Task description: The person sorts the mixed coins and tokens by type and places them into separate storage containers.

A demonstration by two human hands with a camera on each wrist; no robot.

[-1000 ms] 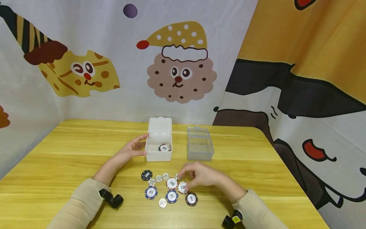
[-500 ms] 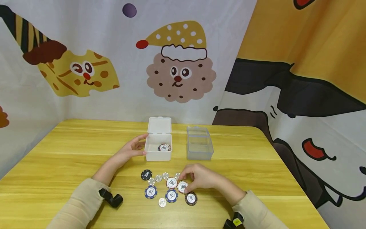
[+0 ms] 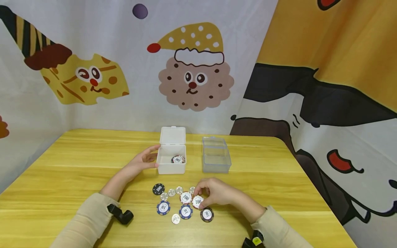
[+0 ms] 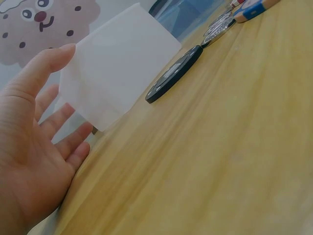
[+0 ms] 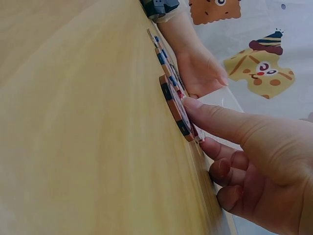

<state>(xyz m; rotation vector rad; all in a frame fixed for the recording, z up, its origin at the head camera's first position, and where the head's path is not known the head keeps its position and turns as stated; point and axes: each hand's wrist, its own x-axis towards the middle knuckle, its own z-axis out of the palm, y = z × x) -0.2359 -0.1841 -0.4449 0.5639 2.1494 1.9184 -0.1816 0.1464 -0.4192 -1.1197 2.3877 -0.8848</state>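
Currently I see the right hand (image 3: 216, 191) with thumb and fingers clamped on a red-and-white 100 chip (image 3: 196, 201); can't tell if it's off the tabletop (image 3: 263, 182). Clock from person's seat: second 100 chip (image 3: 185, 197) at its 9, black-rimmed chip (image 3: 206, 214) at 5, white box (image 3: 171, 168) at 11, lid (image 3: 172, 135) up, chips (image 3: 178, 159) inside, clear box (image 3: 216, 167) at 1. Left hand (image 3: 139, 163): fingers apart, touching white box's 9 o'clock side.
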